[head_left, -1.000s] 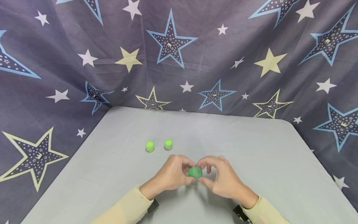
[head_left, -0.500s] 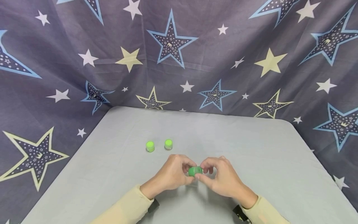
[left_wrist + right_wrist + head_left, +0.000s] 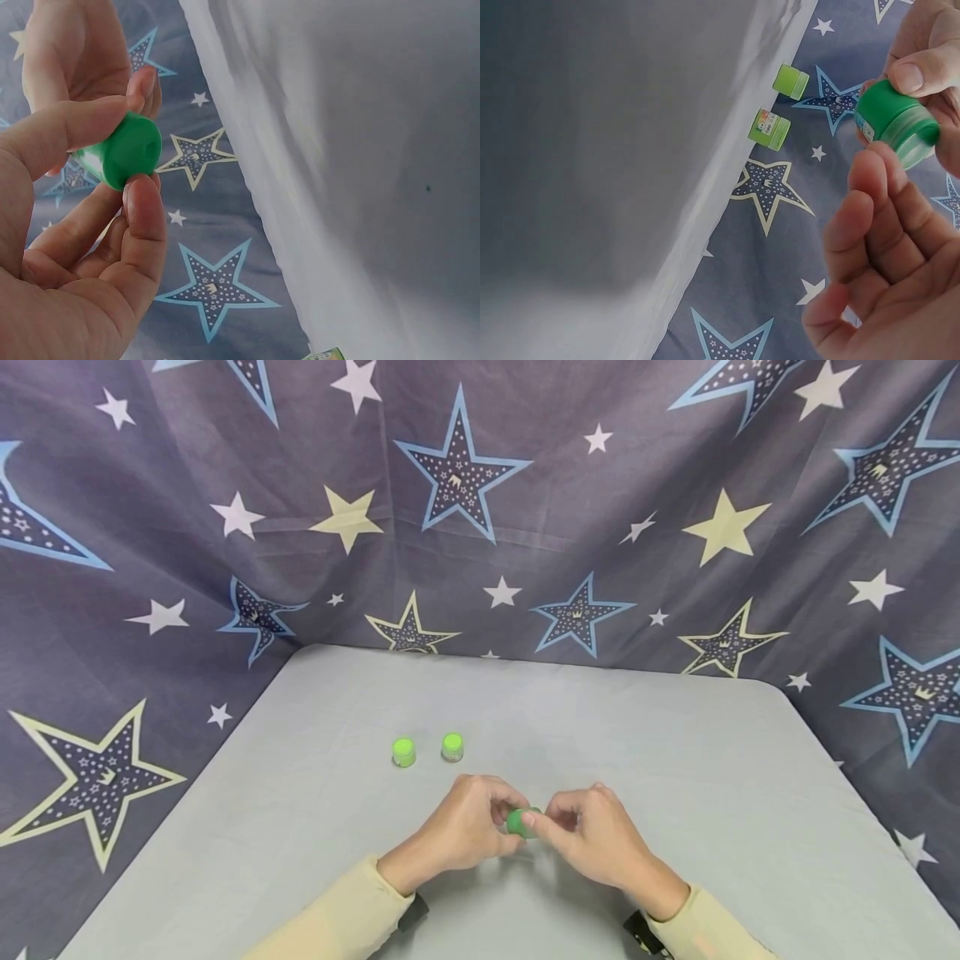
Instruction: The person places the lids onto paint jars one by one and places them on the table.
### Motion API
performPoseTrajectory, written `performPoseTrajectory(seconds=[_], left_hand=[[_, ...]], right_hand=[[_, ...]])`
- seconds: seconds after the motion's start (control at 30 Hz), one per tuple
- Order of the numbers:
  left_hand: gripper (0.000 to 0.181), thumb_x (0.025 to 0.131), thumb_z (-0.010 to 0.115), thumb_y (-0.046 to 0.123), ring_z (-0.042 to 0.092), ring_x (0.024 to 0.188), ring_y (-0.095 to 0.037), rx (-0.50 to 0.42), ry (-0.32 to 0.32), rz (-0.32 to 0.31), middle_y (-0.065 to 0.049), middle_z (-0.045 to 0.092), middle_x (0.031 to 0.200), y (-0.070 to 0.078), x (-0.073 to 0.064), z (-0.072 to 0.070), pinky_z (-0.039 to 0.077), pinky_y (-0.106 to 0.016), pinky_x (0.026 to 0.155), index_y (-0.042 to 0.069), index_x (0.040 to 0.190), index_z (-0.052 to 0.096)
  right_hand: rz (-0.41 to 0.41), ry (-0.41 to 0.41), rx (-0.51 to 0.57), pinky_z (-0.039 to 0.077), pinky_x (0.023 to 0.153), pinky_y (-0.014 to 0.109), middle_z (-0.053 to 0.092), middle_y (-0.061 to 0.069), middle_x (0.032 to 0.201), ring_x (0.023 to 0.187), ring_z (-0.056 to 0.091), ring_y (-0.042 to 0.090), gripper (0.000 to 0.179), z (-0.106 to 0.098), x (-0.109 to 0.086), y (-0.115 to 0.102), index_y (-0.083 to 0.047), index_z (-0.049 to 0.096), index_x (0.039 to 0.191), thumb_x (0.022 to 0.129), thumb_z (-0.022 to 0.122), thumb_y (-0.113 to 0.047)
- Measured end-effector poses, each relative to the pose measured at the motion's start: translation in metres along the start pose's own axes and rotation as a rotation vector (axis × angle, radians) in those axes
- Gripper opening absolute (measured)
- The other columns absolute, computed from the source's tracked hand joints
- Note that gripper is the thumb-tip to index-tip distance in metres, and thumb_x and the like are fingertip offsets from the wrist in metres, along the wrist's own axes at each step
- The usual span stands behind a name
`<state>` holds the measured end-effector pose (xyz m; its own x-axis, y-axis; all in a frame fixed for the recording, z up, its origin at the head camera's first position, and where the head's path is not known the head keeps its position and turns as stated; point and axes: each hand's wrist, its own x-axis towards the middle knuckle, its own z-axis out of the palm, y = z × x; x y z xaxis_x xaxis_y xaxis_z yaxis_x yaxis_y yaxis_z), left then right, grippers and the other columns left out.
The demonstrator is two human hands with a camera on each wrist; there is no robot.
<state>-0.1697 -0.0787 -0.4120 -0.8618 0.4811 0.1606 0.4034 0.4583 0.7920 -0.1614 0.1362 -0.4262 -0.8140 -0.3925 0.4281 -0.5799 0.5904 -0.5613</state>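
Note:
A small dark-green jar [image 3: 516,822] with a clear band and a label lies on its side between both hands, above the table. My left hand [image 3: 472,822] pinches its left end between thumb and fingers; in the left wrist view a solid green round end [image 3: 133,150] faces the camera. My right hand [image 3: 596,835] works at the other end, its thumb lying across the front of the jar in the head view. The right wrist view shows right fingertips [image 3: 883,161] right at the clear rim, below the label.
Two light-green lidded jars stand on the grey-covered table [image 3: 337,827], farther back and left: a left jar [image 3: 403,752] and a right jar [image 3: 452,747]. A dark star-patterned curtain [image 3: 555,518] hangs behind the table and at its sides.
My right thumb has moved left and up over the jar's right end, covering more of it, while the right fingers have curled. My left hand keeps its grip almost unmoved.

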Motion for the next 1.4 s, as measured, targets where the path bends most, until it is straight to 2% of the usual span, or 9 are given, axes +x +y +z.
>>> performPoseTrajectory(seconds=[0.17, 0.33, 0.47, 0.6, 0.7, 1.03, 1.27, 1.4], left_hand=[[0.028, 0.070, 0.090, 0.003, 0.064, 0.075, -0.013, 0.013, -0.001, -0.002, 0.011, 0.068, 0.083, -0.0002, -0.0002, 0.0004, 0.055, -0.023, 0.067, 0.012, 0.094, 0.080], [0.028, 0.070, 0.090, 0.002, 0.065, 0.075, -0.013, 0.004, 0.001, 0.015, 0.010, 0.068, 0.084, -0.0007, -0.0001, -0.0002, 0.055, -0.023, 0.067, 0.012, 0.093, 0.080], [0.025, 0.070, 0.088, 0.000, 0.065, 0.076, -0.014, -0.007, 0.006, 0.026, 0.010, 0.069, 0.084, -0.0011, 0.0000, -0.0006, 0.055, -0.023, 0.068, 0.012, 0.091, 0.079], [0.025, 0.070, 0.087, -0.001, 0.065, 0.076, -0.014, -0.001, 0.009, 0.022, 0.010, 0.068, 0.083, -0.0008, 0.0000, -0.0006, 0.055, -0.023, 0.068, 0.012, 0.090, 0.079], [0.027, 0.070, 0.087, -0.001, 0.065, 0.076, -0.015, 0.003, 0.011, 0.019, 0.010, 0.068, 0.083, -0.0006, 0.0000, -0.0009, 0.055, -0.023, 0.068, 0.013, 0.091, 0.079], [0.026, 0.070, 0.088, 0.000, 0.065, 0.076, -0.015, -0.002, 0.014, 0.022, 0.010, 0.068, 0.083, -0.0011, 0.0002, -0.0013, 0.056, -0.023, 0.068, 0.013, 0.091, 0.079], [0.024, 0.071, 0.088, 0.001, 0.065, 0.075, -0.014, 0.000, 0.022, 0.040, 0.010, 0.068, 0.083, -0.0018, 0.0001, -0.0010, 0.055, -0.023, 0.067, 0.013, 0.090, 0.080], [0.024, 0.071, 0.088, 0.001, 0.065, 0.075, -0.014, 0.004, 0.022, 0.041, 0.010, 0.068, 0.083, -0.0018, -0.0001, -0.0009, 0.055, -0.023, 0.067, 0.012, 0.090, 0.079]], right_hand=[[0.011, -0.017, 0.034, 0.028, 0.045, 0.018, 0.040, -0.026, 0.049, 0.047, 0.027, -0.008, 0.037, -0.0004, -0.0001, -0.0011, -0.024, 0.069, 0.060, 0.094, 0.075, -0.037], [0.019, -0.015, 0.042, 0.033, 0.045, 0.019, 0.046, -0.024, 0.053, 0.047, 0.036, -0.004, 0.031, -0.0019, 0.0002, -0.0002, -0.030, 0.066, 0.064, 0.091, 0.078, -0.037], [0.008, -0.012, 0.046, 0.043, 0.055, 0.024, 0.059, -0.018, 0.068, 0.059, 0.053, 0.006, 0.019, -0.0042, 0.0000, 0.0002, -0.029, 0.068, 0.081, 0.083, 0.086, -0.031], [-0.035, -0.022, 0.032, 0.045, 0.072, 0.033, 0.065, -0.016, 0.085, 0.070, 0.059, 0.007, 0.035, -0.0060, -0.0004, 0.0004, -0.025, 0.069, 0.102, 0.074, 0.091, -0.023], [-0.077, -0.024, 0.023, 0.042, 0.076, 0.034, 0.065, -0.018, 0.088, 0.073, 0.058, 0.005, 0.044, -0.0059, -0.0006, 0.0009, -0.025, 0.068, 0.108, 0.071, 0.091, -0.018], [-0.079, -0.029, 0.052, 0.040, 0.071, 0.033, 0.065, -0.023, 0.085, 0.072, 0.058, 0.006, 0.036, -0.0045, -0.0010, 0.0002, -0.030, 0.069, 0.098, 0.072, 0.090, -0.014], [-0.035, -0.015, 0.018, 0.038, 0.070, 0.029, 0.063, -0.018, 0.076, 0.069, 0.057, 0.007, 0.024, -0.0035, -0.0008, -0.0012, -0.030, 0.070, 0.089, 0.077, 0.089, -0.023], [-0.020, -0.002, -0.004, 0.039, 0.069, 0.028, 0.059, -0.023, 0.072, 0.067, 0.057, 0.007, 0.020, -0.0027, -0.0004, -0.0017, -0.030, 0.069, 0.084, 0.079, 0.088, -0.029]])
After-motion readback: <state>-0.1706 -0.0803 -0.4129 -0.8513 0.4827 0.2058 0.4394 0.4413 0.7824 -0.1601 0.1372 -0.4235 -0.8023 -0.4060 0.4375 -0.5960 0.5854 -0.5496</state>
